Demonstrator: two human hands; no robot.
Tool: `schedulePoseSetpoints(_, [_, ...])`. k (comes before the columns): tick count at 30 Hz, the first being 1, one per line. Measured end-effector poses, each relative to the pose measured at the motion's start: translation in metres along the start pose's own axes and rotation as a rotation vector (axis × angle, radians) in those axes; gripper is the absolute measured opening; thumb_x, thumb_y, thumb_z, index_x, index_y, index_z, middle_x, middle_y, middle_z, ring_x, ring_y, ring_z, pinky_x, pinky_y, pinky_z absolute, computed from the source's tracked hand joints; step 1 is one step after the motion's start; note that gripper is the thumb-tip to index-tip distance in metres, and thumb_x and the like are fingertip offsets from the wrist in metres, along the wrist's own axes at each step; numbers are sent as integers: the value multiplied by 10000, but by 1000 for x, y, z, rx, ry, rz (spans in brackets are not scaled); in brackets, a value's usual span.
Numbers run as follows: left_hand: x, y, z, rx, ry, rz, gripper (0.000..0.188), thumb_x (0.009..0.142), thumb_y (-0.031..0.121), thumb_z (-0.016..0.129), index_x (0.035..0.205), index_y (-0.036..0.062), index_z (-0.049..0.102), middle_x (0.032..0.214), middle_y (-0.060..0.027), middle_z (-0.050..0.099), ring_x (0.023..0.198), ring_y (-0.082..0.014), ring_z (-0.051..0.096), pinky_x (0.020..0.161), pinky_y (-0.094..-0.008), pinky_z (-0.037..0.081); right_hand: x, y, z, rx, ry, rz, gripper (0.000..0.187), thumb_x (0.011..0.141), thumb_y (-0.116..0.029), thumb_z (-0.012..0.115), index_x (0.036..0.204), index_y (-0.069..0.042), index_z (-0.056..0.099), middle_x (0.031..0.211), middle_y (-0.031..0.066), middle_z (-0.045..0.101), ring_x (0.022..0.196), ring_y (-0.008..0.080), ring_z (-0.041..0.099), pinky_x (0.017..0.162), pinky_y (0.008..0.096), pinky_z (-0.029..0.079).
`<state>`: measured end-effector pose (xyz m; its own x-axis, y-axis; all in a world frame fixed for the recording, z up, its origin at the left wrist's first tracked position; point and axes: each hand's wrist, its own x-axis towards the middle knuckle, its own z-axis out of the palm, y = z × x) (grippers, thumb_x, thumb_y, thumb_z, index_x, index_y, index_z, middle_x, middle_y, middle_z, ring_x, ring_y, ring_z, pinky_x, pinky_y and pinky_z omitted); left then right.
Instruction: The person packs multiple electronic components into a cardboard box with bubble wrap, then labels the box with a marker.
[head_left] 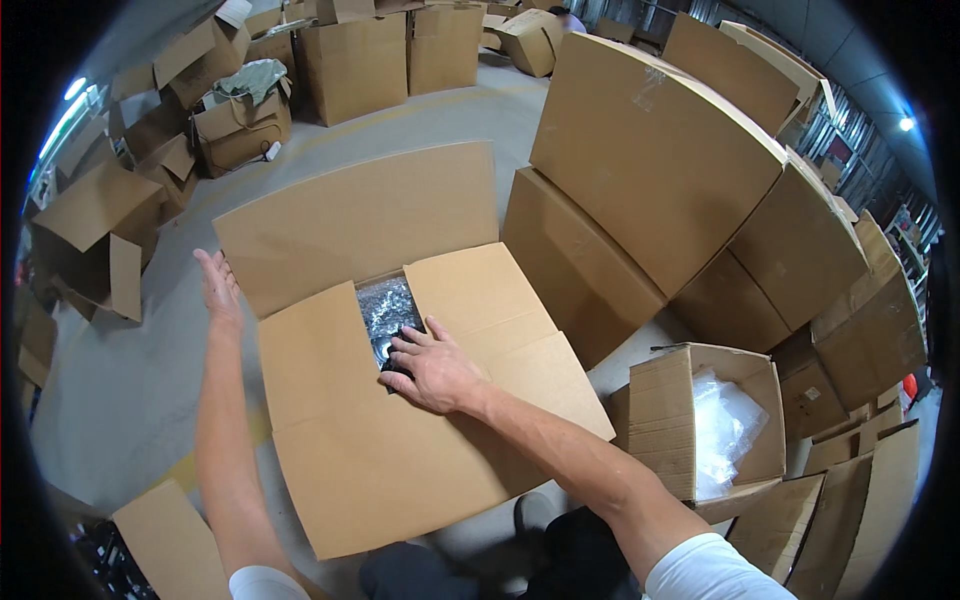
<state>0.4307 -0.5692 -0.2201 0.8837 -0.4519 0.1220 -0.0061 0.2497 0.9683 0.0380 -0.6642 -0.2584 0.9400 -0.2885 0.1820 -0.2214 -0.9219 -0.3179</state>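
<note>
In front of me stands a large cardboard box (350, 480). Its two side flaps are folded inward, its far flap (370, 215) stands up, and the near flap hangs toward me. Between the side flaps a gap shows a dark item in clear plastic wrapping (388, 305); what it is cannot be made out. My right hand (435, 370) lies over the near end of this gap, fingers spread, touching the wrapping and the right flap's edge. At the left end of the far flap, my left hand (218, 283) is stretched out beside the cardboard, fingers extended and holding nothing.
An open carton with clear plastic bags (725, 430) stands to my right. Behind it, big closed boxes (655, 150) are stacked. Open empty cartons (100, 240) lie at the left, and more boxes (355, 65) line the back. A carton with black items (110, 555) is at lower left.
</note>
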Motion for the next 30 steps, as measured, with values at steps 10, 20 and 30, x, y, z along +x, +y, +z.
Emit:
schedulePoseSetpoints(10, [-71, 52, -34, 301, -18, 183, 723, 1040, 620, 395, 1167, -31, 682, 1091, -111, 682, 1058, -188, 613, 983, -344, 464, -3, 1, 8, 27, 35, 11, 647, 1044, -533, 354, 1192, -1, 692, 1405, 160, 590, 1412, 305, 432, 1246, 519, 135])
schedulePoseSetpoints(20, [-196, 14, -49, 911, -311, 362, 306, 974, 234, 616, 958, -46, 739, 959, -170, 756, 894, -226, 705, 822, -361, 539, -16, -9, 12, -48, 677, -350, 339, 868, -269, 731, 633, -115, 540, 684, 53, 529, 688, 227, 585, 599, 374, 489])
schedulePoseSetpoints(30, [-200, -2, 57, 1450, -556, 198, 558, 1006, 422, 526, 1344, -22, 546, 1410, -287, 513, 1340, -411, 464, 1107, -487, 369, -13, -17, -4, -33, 766, -279, 237, 898, -235, 688, 742, -87, 590, 737, 70, 553, 686, 273, 590, 608, 421, 492])
